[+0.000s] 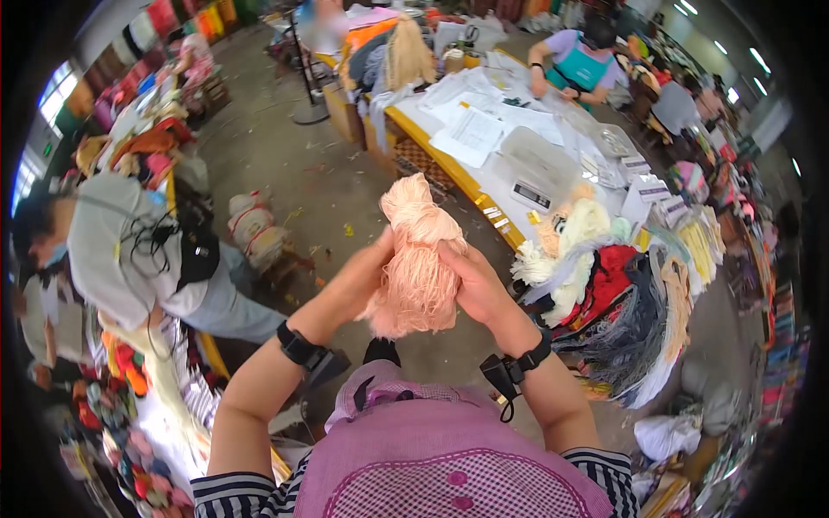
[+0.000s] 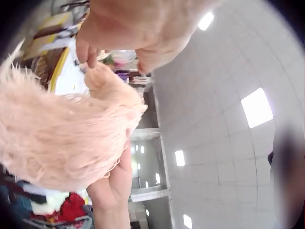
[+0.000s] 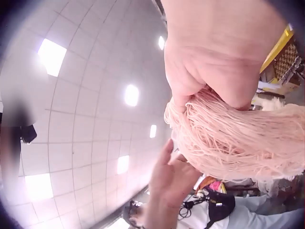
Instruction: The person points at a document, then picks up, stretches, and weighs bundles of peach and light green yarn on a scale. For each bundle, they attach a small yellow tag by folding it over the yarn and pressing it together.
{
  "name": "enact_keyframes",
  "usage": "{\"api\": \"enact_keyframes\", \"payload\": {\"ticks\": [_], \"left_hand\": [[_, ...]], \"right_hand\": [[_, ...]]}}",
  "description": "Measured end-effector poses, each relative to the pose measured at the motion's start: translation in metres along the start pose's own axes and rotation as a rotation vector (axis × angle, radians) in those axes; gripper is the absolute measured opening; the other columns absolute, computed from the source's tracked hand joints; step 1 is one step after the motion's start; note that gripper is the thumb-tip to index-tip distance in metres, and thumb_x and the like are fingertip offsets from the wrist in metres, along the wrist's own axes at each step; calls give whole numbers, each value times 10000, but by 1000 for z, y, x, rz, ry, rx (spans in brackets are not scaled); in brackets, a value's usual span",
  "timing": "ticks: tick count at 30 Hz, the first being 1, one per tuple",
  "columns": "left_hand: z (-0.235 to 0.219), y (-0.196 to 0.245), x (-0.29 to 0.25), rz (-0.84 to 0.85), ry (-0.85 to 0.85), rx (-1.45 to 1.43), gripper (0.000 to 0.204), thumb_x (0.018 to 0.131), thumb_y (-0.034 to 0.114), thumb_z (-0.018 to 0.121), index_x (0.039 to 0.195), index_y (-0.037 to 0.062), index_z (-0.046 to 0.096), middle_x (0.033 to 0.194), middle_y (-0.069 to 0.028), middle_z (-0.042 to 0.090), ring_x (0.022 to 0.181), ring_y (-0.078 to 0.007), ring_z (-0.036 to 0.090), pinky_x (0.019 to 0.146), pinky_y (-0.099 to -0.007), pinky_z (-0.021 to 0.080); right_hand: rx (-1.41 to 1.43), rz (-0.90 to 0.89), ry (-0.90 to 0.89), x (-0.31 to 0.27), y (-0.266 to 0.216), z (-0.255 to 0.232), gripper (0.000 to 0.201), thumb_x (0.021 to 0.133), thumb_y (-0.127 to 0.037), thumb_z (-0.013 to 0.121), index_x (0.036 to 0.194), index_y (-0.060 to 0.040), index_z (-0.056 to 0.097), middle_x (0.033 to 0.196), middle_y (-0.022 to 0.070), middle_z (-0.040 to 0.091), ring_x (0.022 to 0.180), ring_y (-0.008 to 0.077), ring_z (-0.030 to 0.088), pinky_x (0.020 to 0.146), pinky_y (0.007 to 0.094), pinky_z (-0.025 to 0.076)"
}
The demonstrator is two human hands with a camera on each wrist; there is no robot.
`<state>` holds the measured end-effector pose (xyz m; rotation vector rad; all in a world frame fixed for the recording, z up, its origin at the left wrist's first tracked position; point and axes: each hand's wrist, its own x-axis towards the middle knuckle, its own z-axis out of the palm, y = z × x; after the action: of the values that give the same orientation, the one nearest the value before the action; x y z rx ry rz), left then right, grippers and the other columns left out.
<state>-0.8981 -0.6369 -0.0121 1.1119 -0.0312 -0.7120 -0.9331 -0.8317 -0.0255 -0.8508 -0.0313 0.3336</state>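
A bundle of pale peach yarn [image 1: 420, 259] is held upright in front of the apron, its narrower twisted top above a fuller, loose lower part. My right hand [image 1: 480, 289] grips its right side, thumb on the front; the right wrist view shows that hand [image 3: 219, 52] with its fingertips sunk into the strands [image 3: 238, 138]. On the other side, my left hand [image 1: 356, 281] rests against the bundle, its fingertips hidden behind it. Seen in the left wrist view, the left hand [image 2: 138, 28] has thumb and fingers apart beside the yarn [image 2: 62, 138].
Beyond the yarn stands a yellow-edged table [image 1: 449, 164] with papers, a clear plastic box [image 1: 537, 164] and heaped coloured yarns [image 1: 635, 319] at its near end. A person in a white shirt [image 1: 129, 242] bends at the left; another in a green apron [image 1: 577, 69] works across the table.
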Motion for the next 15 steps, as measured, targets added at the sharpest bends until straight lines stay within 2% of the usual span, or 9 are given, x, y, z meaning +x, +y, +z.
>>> {"api": "enact_keyframes", "payload": {"ticks": [2, 3, 5, 6, 8, 10, 11, 13, 15], "left_hand": [[5, 0, 29, 38, -212, -66, 514, 954, 434, 511, 1259, 19, 519, 1217, -99, 579, 1104, -176, 555, 952, -337, 432], [7, 9, 43, 35, -174, 39, 530, 963, 442, 487, 1260, 4, 513, 1182, -83, 601, 1067, -155, 579, 923, -318, 455], [-3, 26, 73, -3, -204, 12, 494, 964, 402, 508, 1249, 0, 516, 1165, -76, 609, 1040, -148, 593, 894, -303, 474], [-7, 37, 89, -29, -209, -12, 459, 964, 363, 528, 1239, -4, 519, 1148, -70, 616, 1013, -141, 607, 864, -287, 493], [-11, 57, 116, -46, -237, -32, 444, 962, 347, 539, 1238, -1, 523, 1139, -65, 618, 1004, -134, 606, 857, -286, 493], [-14, 76, 137, -64, -258, -47, 431, 960, 331, 549, 1237, 2, 527, 1129, -59, 620, 996, -128, 606, 851, -284, 493], [-14, 84, 145, -43, -296, 89, 426, 959, 312, 553, 1255, 8, 512, 1141, -51, 613, 999, -118, 602, 855, -283, 493], [-15, 91, 163, -31, -355, 219, 425, 957, 292, 557, 1273, 14, 497, 1153, -44, 606, 1003, -109, 598, 858, -282, 493], [-17, 95, 184, 258, -439, 430, 384, 933, 218, 600, 1245, 7, 524, 1111, -29, 613, 972, -72, 573, 830, -253, 486]], "right_hand": [[-295, -87, 105, 15, -11, -6, 395, 970, -251, 534, 1268, 7, 505, 1143, 58, 603, 1004, 123, 591, 887, 285, 476], [-299, -99, 131, 24, -18, -12, 395, 970, -251, 534, 1268, 7, 505, 1143, 58, 603, 1004, 123, 591, 887, 285, 476], [-824, -104, 347, 41, -39, -23, 370, 945, -229, 579, 1242, -14, 530, 1159, 61, 582, 1021, 93, 550, 849, 272, 483], [-745, -269, 362, 47, -46, -23, 369, 894, -181, 638, 1219, -27, 556, 1166, 74, 571, 1021, 98, 546, 834, 258, 480], [-987, -551, 438, 63, -68, -18, 417, 838, -125, 679, 1223, -25, 556, 1169, 74, 559, 1028, 130, 551, 832, 260, 475], [-918, -568, 416, 82, -85, -4, 439, 807, -97, 681, 1223, -30, 558, 1156, 74, 557, 1018, 145, 555, 834, 270, 476], [-838, -585, 372, 91, -91, 0, 465, 776, -68, 683, 1224, -35, 561, 1143, 73, 554, 1007, 161, 558, 837, 281, 476], [-987, -601, 413, 108, -103, 0, 484, 753, -54, 675, 1224, -45, 563, 1121, 76, 558, 1000, 178, 559, 838, 291, 475], [-1261, -635, 452, 119, -114, -7, 537, 690, -34, 655, 1219, -69, 573, 1074, 95, 566, 965, 212, 564, 814, 306, 473]]}}
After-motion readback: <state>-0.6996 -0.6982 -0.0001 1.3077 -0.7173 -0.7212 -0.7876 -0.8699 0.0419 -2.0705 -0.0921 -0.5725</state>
